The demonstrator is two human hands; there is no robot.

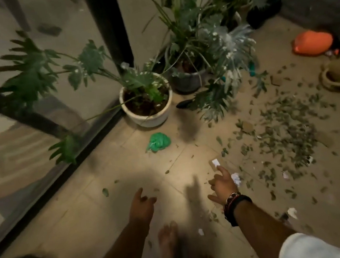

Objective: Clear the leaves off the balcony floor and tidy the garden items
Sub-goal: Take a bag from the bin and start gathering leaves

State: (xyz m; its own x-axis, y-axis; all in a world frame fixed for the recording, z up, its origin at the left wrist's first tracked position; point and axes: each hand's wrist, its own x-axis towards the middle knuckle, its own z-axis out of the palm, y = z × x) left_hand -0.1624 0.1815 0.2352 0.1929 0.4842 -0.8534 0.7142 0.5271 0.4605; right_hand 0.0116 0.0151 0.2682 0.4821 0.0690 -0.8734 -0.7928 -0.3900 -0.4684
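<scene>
Both hands out low over the tiles, neither holding anything. Right hand (222, 183), the one with wrist bands, spread with fingers loosely fanned, index tip reaching forward to just short of a small white card (215, 162) lying flat on the floor ahead of it; a crumpled white scrap (236, 178) just beside the same hand on its outer side, touching or nearly so, hard to tell which. Left hand (141, 204) hanging relaxed, fingers slightly curled round nothing, well apart from any litter except one lone leaf (105, 192) off to its left. Main leaf pile (288, 132) spread forward and to the right of the right hand, its long run stretching diagonally from near the scrap up toward the clay bowl (339, 81) at the far right. More paper bits (292, 212) back by the right forearm. Green wad (157, 141) ahead of the left hand, near the white pot (146, 103); orange bag (313, 41) far off by the wall. Probably a pick-up of card or scrap next: right hand clearly the nearer, needing only a short reach forward or a small turn outward. Nothing cleared yet, judging by the floor; blur leaves finer finger detail uncertain.
</scene>
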